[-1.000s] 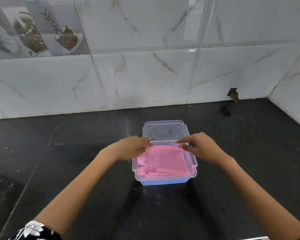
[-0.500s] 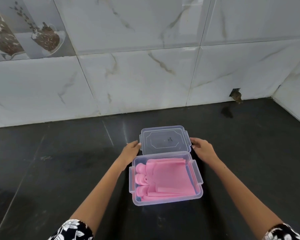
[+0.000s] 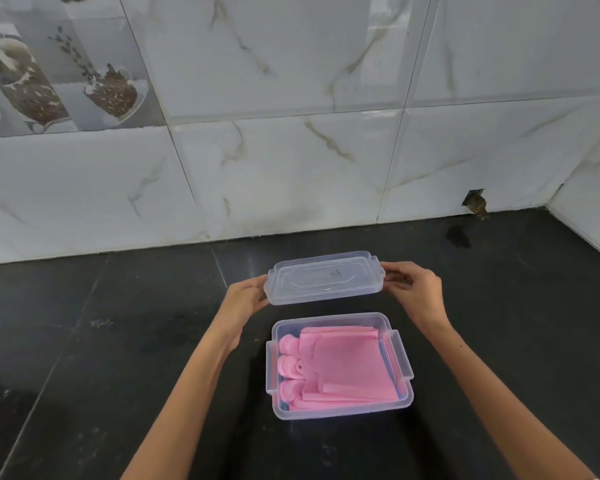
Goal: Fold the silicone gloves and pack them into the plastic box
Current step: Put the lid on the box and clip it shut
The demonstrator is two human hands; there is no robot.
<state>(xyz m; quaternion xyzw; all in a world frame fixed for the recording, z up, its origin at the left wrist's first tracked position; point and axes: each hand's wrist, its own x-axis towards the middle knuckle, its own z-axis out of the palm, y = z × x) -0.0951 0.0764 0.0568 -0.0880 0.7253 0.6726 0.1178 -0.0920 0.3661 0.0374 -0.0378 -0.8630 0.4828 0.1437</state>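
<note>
Overhead, clear lid (image 3: 324, 277) (mark unreadable) in left hand (image 3: 245, 299) and right hand (image 3: 418, 289) grips, above gloves (image 3: 340, 367) in box (image 3: 400, 355).

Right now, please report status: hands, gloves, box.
Both hands, left and right, hold the lid behind the box. Gloves folded inside. Box open, nothing blocks it.

Counter: I see a black stone countertop (image 3: 118, 341) (glossy, pale-flecked).
On it: the clear plastic box (image 3: 404, 398), standing open.
</note>
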